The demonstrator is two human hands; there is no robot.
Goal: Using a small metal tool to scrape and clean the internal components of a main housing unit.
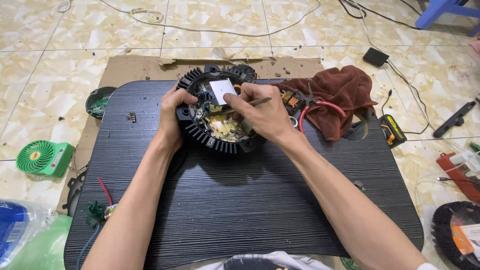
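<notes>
Home floor repair spot: tiled floor (60, 100), pliers (320, 106).

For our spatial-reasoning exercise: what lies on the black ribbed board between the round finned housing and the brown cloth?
In the head view, a small orange-and-black circuit module lies between the round finned housing and the brown cloth, with red-handled pliers just beside it at the cloth's edge.

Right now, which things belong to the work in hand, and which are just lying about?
In use: left hand steadying the round black finned housing; right hand holding a thin metal tool over it.
Lying about: brown cloth, red-handled pliers, small green fan.
</notes>
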